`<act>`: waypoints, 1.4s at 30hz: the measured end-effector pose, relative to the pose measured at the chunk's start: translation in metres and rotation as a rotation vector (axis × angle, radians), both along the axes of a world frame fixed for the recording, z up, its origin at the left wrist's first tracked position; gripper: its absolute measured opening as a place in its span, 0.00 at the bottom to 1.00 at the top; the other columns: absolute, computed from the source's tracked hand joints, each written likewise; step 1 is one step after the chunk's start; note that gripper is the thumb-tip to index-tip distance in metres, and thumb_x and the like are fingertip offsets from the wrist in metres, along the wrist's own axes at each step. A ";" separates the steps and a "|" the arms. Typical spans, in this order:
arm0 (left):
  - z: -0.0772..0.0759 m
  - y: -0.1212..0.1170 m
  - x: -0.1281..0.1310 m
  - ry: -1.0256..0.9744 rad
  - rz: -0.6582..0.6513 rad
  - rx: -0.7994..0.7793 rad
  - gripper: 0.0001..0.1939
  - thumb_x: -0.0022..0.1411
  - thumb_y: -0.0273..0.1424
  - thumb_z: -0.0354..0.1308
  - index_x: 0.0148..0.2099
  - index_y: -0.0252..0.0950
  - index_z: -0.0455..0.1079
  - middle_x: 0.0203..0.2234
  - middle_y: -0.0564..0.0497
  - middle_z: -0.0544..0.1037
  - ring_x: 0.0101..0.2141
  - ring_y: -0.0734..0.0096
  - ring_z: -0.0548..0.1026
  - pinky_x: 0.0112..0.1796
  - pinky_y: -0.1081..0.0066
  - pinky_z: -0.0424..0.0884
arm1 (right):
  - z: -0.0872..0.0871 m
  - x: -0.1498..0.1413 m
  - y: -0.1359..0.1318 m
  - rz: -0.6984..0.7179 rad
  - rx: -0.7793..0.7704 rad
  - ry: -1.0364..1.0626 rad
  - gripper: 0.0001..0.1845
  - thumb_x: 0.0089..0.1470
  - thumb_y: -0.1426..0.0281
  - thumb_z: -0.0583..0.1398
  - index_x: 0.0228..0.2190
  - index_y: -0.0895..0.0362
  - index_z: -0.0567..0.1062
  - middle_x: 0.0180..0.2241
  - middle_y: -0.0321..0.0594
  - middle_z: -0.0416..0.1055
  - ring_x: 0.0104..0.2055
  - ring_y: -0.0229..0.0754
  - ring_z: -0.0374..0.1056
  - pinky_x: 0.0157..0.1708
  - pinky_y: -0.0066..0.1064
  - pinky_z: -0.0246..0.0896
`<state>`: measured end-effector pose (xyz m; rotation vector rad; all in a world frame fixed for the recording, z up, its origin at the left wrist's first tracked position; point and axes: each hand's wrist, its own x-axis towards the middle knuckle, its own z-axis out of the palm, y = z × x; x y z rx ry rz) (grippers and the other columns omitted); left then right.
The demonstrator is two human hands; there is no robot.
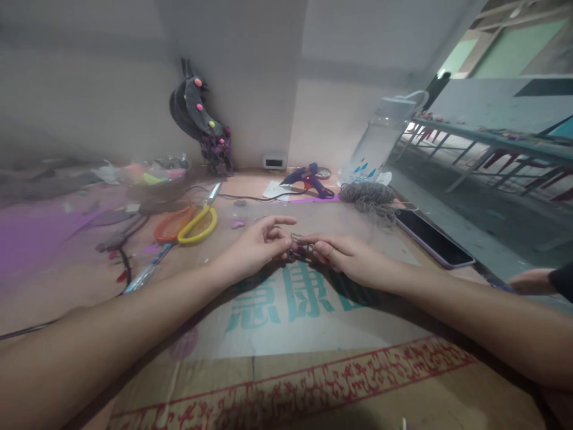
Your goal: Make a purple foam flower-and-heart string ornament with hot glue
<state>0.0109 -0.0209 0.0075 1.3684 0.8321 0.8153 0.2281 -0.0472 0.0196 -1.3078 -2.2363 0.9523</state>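
Note:
Over the printed sheet, my left hand (258, 243) and my right hand (344, 255) meet at a small dark purple and grey yarn piece (296, 253). The left thumb and fingertips pinch its near side, while the left index finger stretches out above it. On the other side my right thumb and index finger are closed at the piece's edge, with thin grey strands between the hands. Its exact shape is partly covered by my fingers. A grey yarn bundle (369, 197) lies beyond my right hand.
Scissors with orange and yellow handles (197, 226) lie left of my hands. A glue gun (311, 178) rests behind, its cord running left. At right are a water bottle (376, 143) and a phone (434, 239). Another person's hand (532, 279) shows at the right edge.

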 end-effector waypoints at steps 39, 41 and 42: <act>-0.001 -0.003 0.000 0.082 -0.007 0.113 0.20 0.61 0.27 0.59 0.56 0.35 0.64 0.28 0.55 0.74 0.26 0.76 0.72 0.30 0.73 0.67 | -0.003 -0.003 0.004 -0.048 -0.411 0.319 0.21 0.63 0.56 0.54 0.48 0.58 0.74 0.24 0.29 0.54 0.20 0.30 0.46 0.17 0.25 0.39; -0.002 -0.003 0.000 0.087 -0.006 0.117 0.20 0.61 0.27 0.59 0.56 0.35 0.64 0.28 0.55 0.74 0.25 0.76 0.72 0.30 0.73 0.68 | -0.003 -0.003 0.004 -0.074 -0.421 0.318 0.21 0.62 0.57 0.55 0.48 0.58 0.74 0.24 0.29 0.54 0.20 0.30 0.46 0.17 0.25 0.39; -0.002 -0.002 0.000 0.087 -0.006 0.119 0.20 0.61 0.27 0.59 0.56 0.35 0.64 0.28 0.55 0.74 0.25 0.76 0.72 0.30 0.73 0.68 | -0.003 -0.003 0.003 -0.090 -0.426 0.323 0.20 0.62 0.58 0.56 0.47 0.58 0.74 0.24 0.29 0.54 0.20 0.30 0.46 0.17 0.25 0.39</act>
